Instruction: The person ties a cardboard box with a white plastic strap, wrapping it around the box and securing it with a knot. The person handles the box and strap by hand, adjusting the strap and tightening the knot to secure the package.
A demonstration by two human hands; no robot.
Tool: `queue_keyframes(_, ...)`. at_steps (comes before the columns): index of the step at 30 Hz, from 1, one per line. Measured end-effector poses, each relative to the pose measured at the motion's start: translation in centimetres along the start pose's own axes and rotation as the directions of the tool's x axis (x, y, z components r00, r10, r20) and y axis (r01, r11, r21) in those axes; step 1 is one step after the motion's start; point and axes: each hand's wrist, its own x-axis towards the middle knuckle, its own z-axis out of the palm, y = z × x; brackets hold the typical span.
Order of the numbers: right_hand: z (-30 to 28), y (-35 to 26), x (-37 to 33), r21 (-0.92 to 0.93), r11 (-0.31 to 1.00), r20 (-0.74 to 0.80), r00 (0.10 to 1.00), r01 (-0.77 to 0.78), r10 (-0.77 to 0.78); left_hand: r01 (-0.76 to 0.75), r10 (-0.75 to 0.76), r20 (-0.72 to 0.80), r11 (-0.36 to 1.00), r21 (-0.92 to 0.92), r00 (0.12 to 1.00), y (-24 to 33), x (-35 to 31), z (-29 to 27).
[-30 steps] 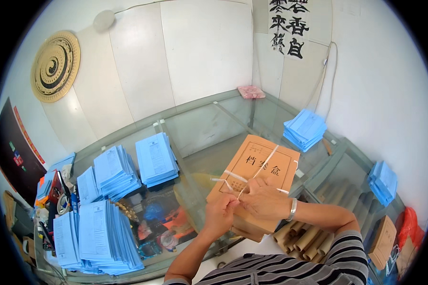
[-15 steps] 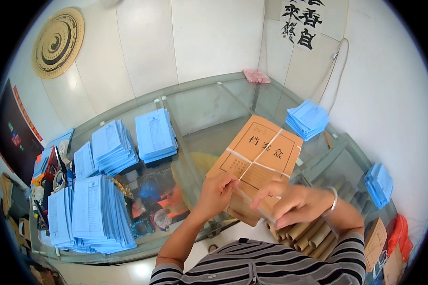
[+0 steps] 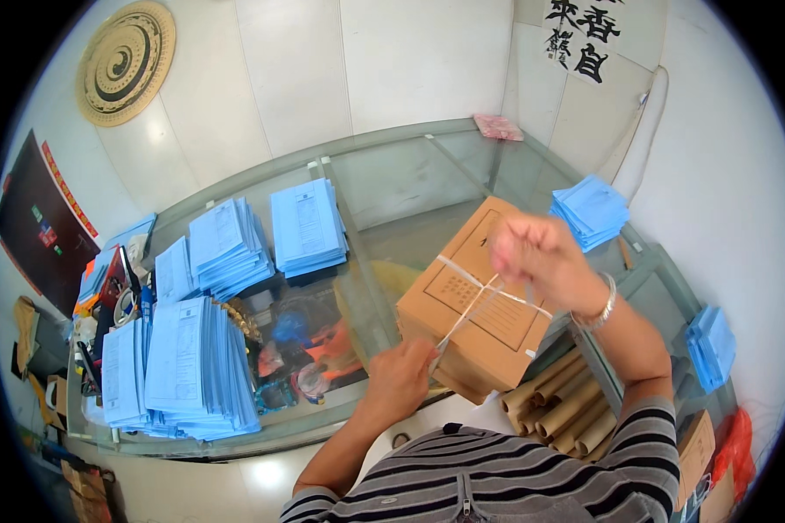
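Observation:
A stack of brown cardboard file boxes (image 3: 501, 329) rests near the glass counter's front edge, bound crosswise with white string (image 3: 469, 314). At its near left edge, my left hand (image 3: 401, 376) is closed on the string, which runs from there up across the top box. My right hand (image 3: 539, 260) is raised over the far right part of that box, fingers curled together on the string near the crossing. The right hand covers much of the dark printing on the lid.
Several piles of blue paper forms (image 3: 183, 357) occupy the left of the glass counter (image 3: 410, 200). Smaller blue stacks (image 3: 589, 212) lie at the right. Cardboard tubes (image 3: 560, 410) sit below the right side, near a red plastic bag (image 3: 734, 458).
My right hand has risen from the boxes' near edge to above the lid, drawing the string up. My left hand stays at the near left edge. The view has shifted slightly.

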Motion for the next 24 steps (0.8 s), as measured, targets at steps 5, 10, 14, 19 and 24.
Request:
queue_keyframes(5, -3.3, 4.1, 4.6, 0.067, 0.991, -0.108, 0.986, -0.116, 0.123, -0.084, 0.081, -0.041, 0.993, -0.082, 0.996, -2.5, -1.4, 2.1)
queue_keyframes(10, -4.1, 8.3, 7.6, 0.091, 0.966, -0.164, 0.953, -0.242, 0.254, -0.136, 0.136, -0.017, 0.991, -0.008, 0.991, -2.7, -1.5, 2.5)
queue_keyframes(14, -2.5, 7.3, 9.1, 0.008, 0.964, -0.119, 0.957, -0.265, 0.264, -0.25, 0.257, -0.004, 0.944, 0.216, 0.966, -1.4, -0.1, 1.0)
queue_keyframes(19, -1.7, 6.6, 9.6, -0.057, 0.979, -0.086, 0.978, -0.198, 0.192, -0.381, 0.375, 0.07, 0.896, 0.229, 0.924, -1.4, 0.7, 0.3)
queue_keyframes(24, -1.1, 7.2, 10.2, 0.059, 0.988, -0.057, 0.988, -0.14, 0.143, -0.266, 0.349, 0.236, 0.908, -0.323, 0.907, -3.5, 3.9, -1.0)
